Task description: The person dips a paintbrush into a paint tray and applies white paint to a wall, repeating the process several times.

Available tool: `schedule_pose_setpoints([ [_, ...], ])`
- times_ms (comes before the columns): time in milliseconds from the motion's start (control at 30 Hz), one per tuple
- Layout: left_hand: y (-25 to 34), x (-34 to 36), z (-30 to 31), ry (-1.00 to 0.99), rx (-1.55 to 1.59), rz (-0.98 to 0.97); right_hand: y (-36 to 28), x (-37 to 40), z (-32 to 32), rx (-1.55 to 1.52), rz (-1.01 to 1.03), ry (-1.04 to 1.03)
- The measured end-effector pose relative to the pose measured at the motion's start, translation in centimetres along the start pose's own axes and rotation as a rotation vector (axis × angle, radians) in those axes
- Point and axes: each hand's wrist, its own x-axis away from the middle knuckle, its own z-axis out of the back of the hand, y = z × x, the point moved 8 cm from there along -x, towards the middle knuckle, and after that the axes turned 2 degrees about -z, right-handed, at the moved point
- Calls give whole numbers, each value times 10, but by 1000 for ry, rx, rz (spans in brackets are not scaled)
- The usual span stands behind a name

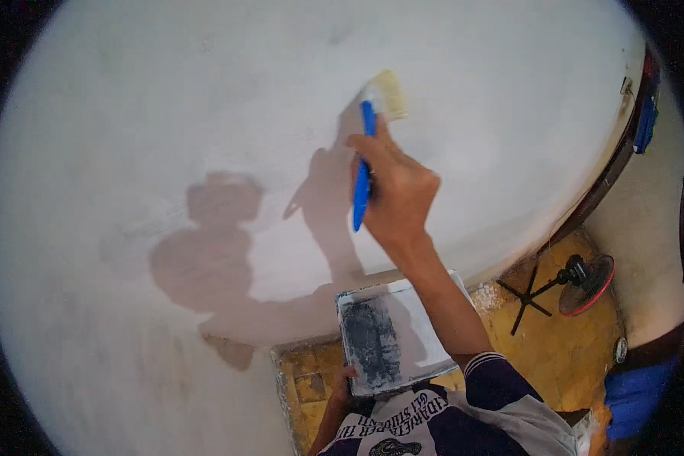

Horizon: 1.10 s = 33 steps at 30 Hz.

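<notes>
My right hand (395, 178) is closed around the blue handle of a paintbrush (363, 167), raised in front of the white wall (281, 99). The brush's pale yellow bristles point up and to the right, at or very near the wall. Lower down, my left hand (343, 386) grips the left edge of a paint tray (368, 342), its fingers partly hidden. White paint coats much of the tray, with a dark grey patch on its left side. My right forearm covers part of the tray's right side.
A standing fan (587, 285) with a red rim and black legs is on the yellow tiled floor (536, 338) at right. Dark trim (604, 182) edges the wall. Blue material (640, 399) lies at lower right. My shadow falls across the wall.
</notes>
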Motion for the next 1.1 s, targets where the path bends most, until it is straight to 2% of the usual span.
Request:
schedule_pose_setpoints([
  [167,10,11,-13,22,54,118,-38,0,-14,-470,83,-119],
  [267,12,11,-15,32,67,137,-3,-4,-15,-694,-95,-155],
  [300,12,11,-16,33,72,141,13,-14,-4,-657,-224,-171],
  [400,10,9,-15,41,92,161,105,-32,38,-697,-359,24],
  [467,10,9,-15,46,109,171,159,-41,80,-626,-329,144],
  [533,11,9,-19,35,129,186,192,-49,119,-420,-359,250],
  [567,14,12,-24,-8,128,182,192,-50,133,-349,-310,286],
  [633,5,4,-8,57,113,184,186,-53,147,-162,-207,339],
  [667,-1,1,2,93,107,185,179,-50,138,-106,-112,329],
  [733,18,13,-20,65,109,166,151,-46,108,3,81,310],
  [800,26,19,-32,50,121,176,105,-37,65,51,15,167],
  [867,30,24,-38,42,127,184,54,-36,38,-59,6,80],
  [933,33,26,-45,30,146,196,31,-39,21,-333,-24,-21],
  [1033,44,34,-63,12,172,210,13,-49,3,-654,-137,-127],
  [1100,57,41,-77,-8,191,211,18,-57,10,-821,-279,-114],
])
